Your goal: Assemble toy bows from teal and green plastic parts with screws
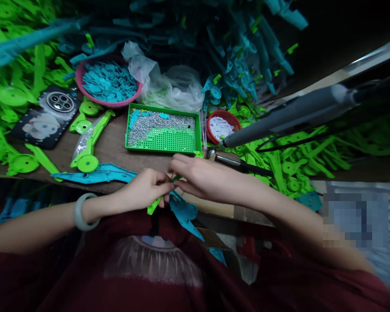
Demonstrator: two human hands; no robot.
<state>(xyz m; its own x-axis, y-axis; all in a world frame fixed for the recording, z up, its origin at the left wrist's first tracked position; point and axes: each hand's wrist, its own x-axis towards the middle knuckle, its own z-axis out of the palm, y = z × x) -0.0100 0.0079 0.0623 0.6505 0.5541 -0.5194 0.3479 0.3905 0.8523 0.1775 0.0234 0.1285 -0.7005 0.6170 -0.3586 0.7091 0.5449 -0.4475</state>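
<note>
Lime-green plastic piece [153, 206], best kept steady in the pinch of the left hand [154, 187], while the right hand [192, 174], fingers bent, should move lightly; whatever it grips is hidden, so I cannot tell its hold. The piece juts out below the left hand; a blue plastic part [184, 213] sits just below both
</note>
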